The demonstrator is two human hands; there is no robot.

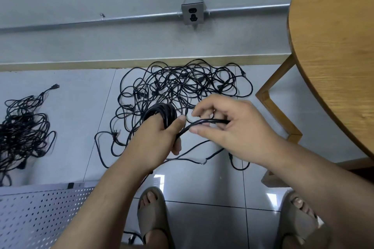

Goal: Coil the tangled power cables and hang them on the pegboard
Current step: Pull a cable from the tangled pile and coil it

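Gripping coil [165,113] in left hand [155,141]; pinching its loose strand [210,121], running sideways just right of coil, in right hand [236,127].

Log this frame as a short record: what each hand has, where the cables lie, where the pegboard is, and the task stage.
left hand: grips coil of black cable
right hand: pinches cable strand running off the coil
tangled pile: on the floor by the wall, beyond the hands
second pile: on the floor, far left
pegboard: white, lower left, beside the person's feet
stage: coiling under way; coil not yet hung
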